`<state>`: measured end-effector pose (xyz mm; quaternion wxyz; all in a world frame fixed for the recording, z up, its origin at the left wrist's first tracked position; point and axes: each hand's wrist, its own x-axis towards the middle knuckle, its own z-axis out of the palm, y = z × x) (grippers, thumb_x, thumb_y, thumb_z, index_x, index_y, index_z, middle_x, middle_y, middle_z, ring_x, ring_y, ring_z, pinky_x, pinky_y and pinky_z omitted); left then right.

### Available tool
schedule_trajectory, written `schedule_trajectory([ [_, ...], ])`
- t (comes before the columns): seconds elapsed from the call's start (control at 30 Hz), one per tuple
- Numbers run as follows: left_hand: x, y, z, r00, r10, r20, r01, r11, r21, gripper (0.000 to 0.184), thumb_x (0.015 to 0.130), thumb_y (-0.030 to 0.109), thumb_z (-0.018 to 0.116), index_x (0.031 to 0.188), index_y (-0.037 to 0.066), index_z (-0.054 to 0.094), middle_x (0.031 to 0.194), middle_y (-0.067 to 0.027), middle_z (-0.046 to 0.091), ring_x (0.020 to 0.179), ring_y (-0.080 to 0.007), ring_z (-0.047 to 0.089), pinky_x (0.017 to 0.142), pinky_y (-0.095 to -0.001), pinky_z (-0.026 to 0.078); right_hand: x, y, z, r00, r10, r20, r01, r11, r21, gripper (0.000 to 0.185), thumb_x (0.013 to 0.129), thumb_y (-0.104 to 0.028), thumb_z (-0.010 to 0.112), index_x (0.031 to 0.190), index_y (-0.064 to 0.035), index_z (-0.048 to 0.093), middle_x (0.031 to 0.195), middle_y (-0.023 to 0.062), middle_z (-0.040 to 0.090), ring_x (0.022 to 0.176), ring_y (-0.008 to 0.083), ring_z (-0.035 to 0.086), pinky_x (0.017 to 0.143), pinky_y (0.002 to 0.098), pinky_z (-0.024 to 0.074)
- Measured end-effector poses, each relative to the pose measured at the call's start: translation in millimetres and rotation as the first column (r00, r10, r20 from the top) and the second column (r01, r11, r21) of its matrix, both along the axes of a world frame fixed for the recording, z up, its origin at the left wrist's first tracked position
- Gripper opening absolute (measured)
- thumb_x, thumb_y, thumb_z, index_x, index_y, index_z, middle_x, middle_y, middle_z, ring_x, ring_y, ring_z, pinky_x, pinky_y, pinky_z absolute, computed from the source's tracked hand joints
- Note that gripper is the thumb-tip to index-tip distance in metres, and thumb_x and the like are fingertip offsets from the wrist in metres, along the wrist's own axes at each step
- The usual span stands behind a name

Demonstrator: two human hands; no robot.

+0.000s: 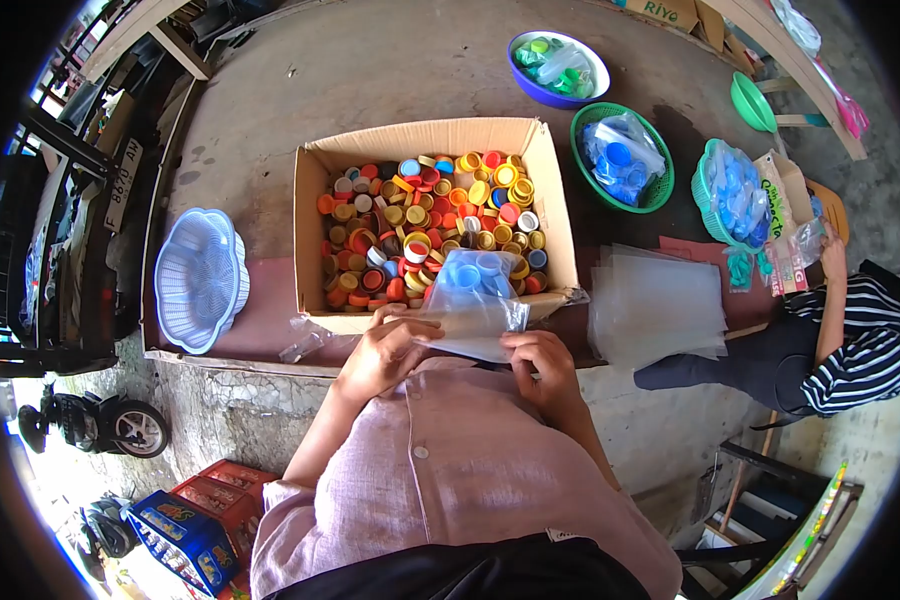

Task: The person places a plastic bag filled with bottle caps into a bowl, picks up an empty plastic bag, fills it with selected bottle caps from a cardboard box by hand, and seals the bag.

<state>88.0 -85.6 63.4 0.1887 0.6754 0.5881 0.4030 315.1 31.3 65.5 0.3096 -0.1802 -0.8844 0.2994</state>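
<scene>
A clear plastic bag (475,318) with several light-blue bottle caps (475,270) inside lies over the front edge of a cardboard box (555,215). My left hand (385,350) pinches the bag's near left edge. At its near right edge, the fingers of my right hand (540,362) are closed on the plastic. Many loose bottle caps (420,215), mostly red, orange and yellow, fill the box behind the bag. To the right of my right hand lies a stack of flat clear bags (660,305).
A pale-blue basket (202,282) sits at left. At the back right are a purple-rimmed basin (558,68), a green basket (622,158) and a teal basket (732,195), each with bagged caps. A person in a striped top (860,345) sits at right beside another cardboard box (785,190).
</scene>
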Motion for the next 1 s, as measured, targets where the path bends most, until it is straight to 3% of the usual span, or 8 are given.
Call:
schedule_trajectory([
  [0.07, 3.3, -2.8, -0.4, 0.999, 0.045, -0.03, -0.046, 0.999, -0.026, 0.025, 0.072, -0.001, 0.064, 0.091, 0.007, 0.05, 0.092, -0.0067, 0.066, 0.102, -0.0256, 0.058, 0.085, -0.0368, 0.042, -1.3, -3.1, -3.7, 0.995, -0.088, -0.046, 0.073, 0.962, -0.263, 0.012, 0.077, -0.001, 0.059, 0.088, -0.0023, 0.053, 0.088, 0.0103, 0.064, 0.085, 0.0232, 0.063, 0.077, 0.0351, 0.0486],
  [0.1, 5.8, -3.4, -2.7, 0.99, 0.134, -0.046, -0.136, 0.989, -0.064, 0.026, 0.075, 0.0, 0.063, 0.095, 0.005, 0.047, 0.088, -0.0077, 0.066, 0.095, -0.0255, 0.06, 0.081, -0.0345, 0.043, -2.9, -5.3, -2.5, 0.995, -0.087, -0.045, 0.072, 0.962, -0.263, 0.012, 0.077, -0.001, 0.059, 0.088, -0.0023, 0.053, 0.088, 0.0103, 0.064, 0.085, 0.0232, 0.063, 0.077, 0.0351, 0.0486],
  [0.17, 12.2, -4.5, -10.3, 0.973, 0.222, -0.066, -0.227, 0.969, -0.1, 0.027, 0.078, 0.001, 0.061, 0.099, 0.004, 0.045, 0.084, -0.0087, 0.066, 0.088, -0.0255, 0.062, 0.077, -0.0322, 0.045, -7.1, -10.3, 1.0, 0.96, -0.271, -0.065, 0.178, 0.774, -0.607, 0.017, 0.082, -0.003, 0.057, 0.097, 0.0016, 0.049, 0.087, 0.0143, 0.063, 0.082, 0.0219, 0.063, 0.074, 0.0327, 0.049],
  [0.23, 19.3, -3.6, -19.5, 0.863, 0.414, 0.29, -0.359, 0.906, -0.224, 0.032, 0.08, 0.008, 0.064, 0.105, 0.001, 0.045, 0.086, -0.0074, 0.064, 0.094, -0.0255, 0.052, 0.083, -0.0357, 0.039, -9.6, -10.8, -0.5, 0.953, -0.292, -0.078, 0.187, 0.772, -0.607, 0.023, 0.084, -0.004, 0.055, 0.104, 0.003, 0.045, 0.085, 0.0146, 0.063, 0.078, 0.018, 0.062, 0.073, 0.0296, 0.0479],
  [0.57, 24.7, -0.2, -0.2, 0.896, 0.369, 0.249, -0.349, 0.929, -0.119, 0.042, 0.075, 0.004, 0.069, 0.105, 0.001, 0.04, 0.075, -0.0103, 0.064, 0.063, -0.0188, 0.062, 0.06, -0.0278, 0.047, -6.0, -11.5, -13.0, 0.949, -0.313, -0.038, 0.275, 0.881, -0.386, 0.007, 0.082, -0.004, 0.056, 0.088, -0.0005, 0.056, 0.086, 0.0128, 0.061, 0.08, 0.0252, 0.06, 0.073, 0.0321, 0.0463],
  [0.77, 23.4, -16.4, -7.7, 0.787, 0.307, 0.536, -0.273, 0.951, -0.143, 0.045, 0.074, -0.002, 0.067, 0.109, 0.001, 0.038, 0.08, -0.0119, 0.065, 0.066, -0.0129, 0.065, 0.06, -0.0236, 0.05, -6.0, -12.3, -20.7, 0.952, -0.256, -0.169, 0.147, 0.865, -0.479, 0.012, 0.08, 0.0, 0.056, 0.092, -0.0002, 0.055, 0.088, 0.0133, 0.062, 0.081, 0.0247, 0.061, 0.074, 0.032, 0.0473],
  [0.9, 20.5, -14.0, 4.7, 0.841, 0.238, 0.487, -0.201, 0.971, -0.127, 0.046, 0.076, -0.002, 0.065, 0.113, 0.001, 0.038, 0.081, -0.0123, 0.066, 0.067, -0.0131, 0.065, 0.061, -0.0235, 0.05, -3.2, -11.5, -15.2, 0.963, -0.192, -0.189, 0.09, 0.889, -0.448, 0.015, 0.078, 0.002, 0.056, 0.093, 0.0003, 0.055, 0.087, 0.0135, 0.062, 0.08, 0.0231, 0.062, 0.073, 0.031, 0.0484],
  [1.0, 19.4, -11.1, 9.3, 0.928, 0.211, 0.307, -0.175, 0.974, -0.14, 0.043, 0.077, 0.001, 0.065, 0.113, 0.0, 0.041, 0.08, -0.0127, 0.065, 0.068, -0.0125, 0.065, 0.061, -0.0238, 0.05, -2.3, -11.7, -11.8, 0.975, -0.161, -0.156, 0.073, 0.886, -0.459, 0.015, 0.08, 0.005, 0.055, 0.095, 0.0014, 0.053, 0.089, 0.0137, 0.06, 0.083, 0.0182, 0.059, 0.076, 0.0277, 0.0461],
])
